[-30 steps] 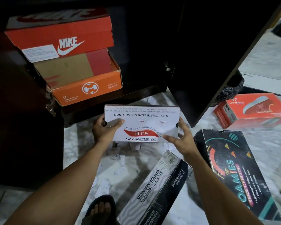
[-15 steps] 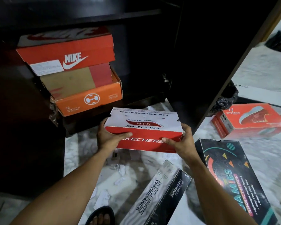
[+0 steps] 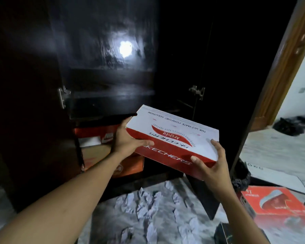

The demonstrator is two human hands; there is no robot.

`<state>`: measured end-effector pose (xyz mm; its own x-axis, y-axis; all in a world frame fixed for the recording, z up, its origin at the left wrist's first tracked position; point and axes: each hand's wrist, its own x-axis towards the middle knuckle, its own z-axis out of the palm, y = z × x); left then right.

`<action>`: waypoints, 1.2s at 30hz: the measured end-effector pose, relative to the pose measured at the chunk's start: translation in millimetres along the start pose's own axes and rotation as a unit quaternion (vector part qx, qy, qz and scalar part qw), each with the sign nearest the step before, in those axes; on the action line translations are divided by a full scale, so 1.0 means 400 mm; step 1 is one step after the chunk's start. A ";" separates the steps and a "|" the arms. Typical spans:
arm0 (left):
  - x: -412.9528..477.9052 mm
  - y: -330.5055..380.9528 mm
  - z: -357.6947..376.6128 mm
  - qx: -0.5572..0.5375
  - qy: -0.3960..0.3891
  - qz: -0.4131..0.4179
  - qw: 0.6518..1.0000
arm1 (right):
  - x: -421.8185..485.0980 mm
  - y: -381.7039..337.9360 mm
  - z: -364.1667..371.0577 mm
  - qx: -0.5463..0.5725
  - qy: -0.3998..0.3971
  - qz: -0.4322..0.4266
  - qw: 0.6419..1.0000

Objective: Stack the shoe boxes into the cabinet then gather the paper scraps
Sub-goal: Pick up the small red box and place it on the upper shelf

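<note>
The dark cabinet now fills my view; I've raised the Skechers box from floor level to its middle shelf, probably bound there. White lid, red sides, tilted. My left hand and right hand clasp its ends.

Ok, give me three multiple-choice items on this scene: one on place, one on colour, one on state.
1. Where are the paper scraps?
A. on the floor before the cabinet
B. on a shelf
C. inside a box

2. What colours is the held box?
A. black and green
B. white lid, red sides
C. plain brown

3. How is the held box carried?
A. left hand only
B. resting on the floor
C. both hands, off the floor

Answers:
1 A, they lie on the pale floor below the cabinet.
2 B, white top, red sides.
3 C, the left hand and right hand grip its ends.
</note>
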<state>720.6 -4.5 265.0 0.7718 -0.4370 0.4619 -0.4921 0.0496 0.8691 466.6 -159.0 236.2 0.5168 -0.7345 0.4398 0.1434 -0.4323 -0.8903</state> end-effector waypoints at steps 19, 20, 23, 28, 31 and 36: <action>0.343 0.067 0.176 0.058 -0.046 0.021 0.997 | 0.260 -0.102 0.121 -0.080 0.071 -0.051 0.993; 0.336 0.073 0.194 0.057 -0.066 0.027 0.996 | 0.278 -0.096 0.129 -0.074 0.072 -0.048 0.993; 0.316 0.091 0.245 0.027 -0.113 0.043 0.992 | 0.340 -0.073 0.146 -0.087 0.087 -0.062 0.991; 0.350 0.105 0.307 0.114 -0.095 0.114 0.982 | 0.459 -0.055 0.160 -0.120 0.075 -0.093 0.986; 0.404 0.086 0.340 0.158 -0.077 0.120 0.977 | 0.534 -0.037 0.169 -0.138 0.059 -0.064 0.987; 0.506 0.062 0.377 0.168 -0.076 0.084 0.979 | 0.645 0.002 0.189 -0.173 -0.008 -0.050 0.984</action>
<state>803.6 -227.1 353.4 0.6120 -0.5776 0.5403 -0.7320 -0.1550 0.6634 663.9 -309.4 340.0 0.5276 -0.6730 0.5183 -0.1010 -0.6555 -0.7484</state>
